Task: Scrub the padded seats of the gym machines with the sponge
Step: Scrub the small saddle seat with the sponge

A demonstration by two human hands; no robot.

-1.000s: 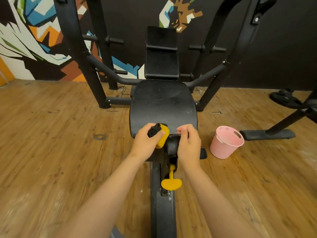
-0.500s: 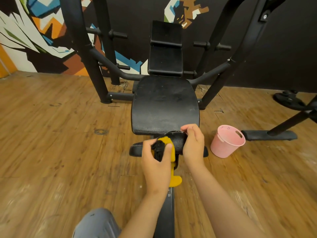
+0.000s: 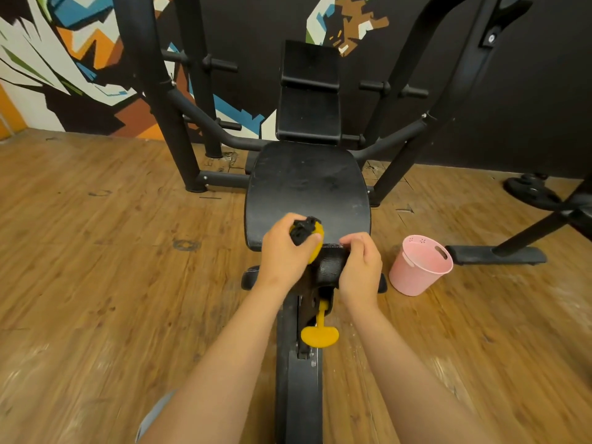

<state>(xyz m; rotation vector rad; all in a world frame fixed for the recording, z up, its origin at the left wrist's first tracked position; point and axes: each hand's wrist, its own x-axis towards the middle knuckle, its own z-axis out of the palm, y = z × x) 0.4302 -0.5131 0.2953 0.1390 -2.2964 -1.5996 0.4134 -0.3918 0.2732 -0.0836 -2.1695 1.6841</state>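
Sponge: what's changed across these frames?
The left hand, gripping the sponge, pulled back over the pad in front of the seat, then pushed forward again to the seat's front edge. No grip taken or released. The right hand still holds the pad; bucket unmoved.

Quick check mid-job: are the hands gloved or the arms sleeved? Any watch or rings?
No gloves: left hand and right hand are bare, no rings or watch visible. Both forearms are bare to the frame's edge, no sleeves. A grey scrap of clothing shows beneath the left forearm; which garment is unclear.
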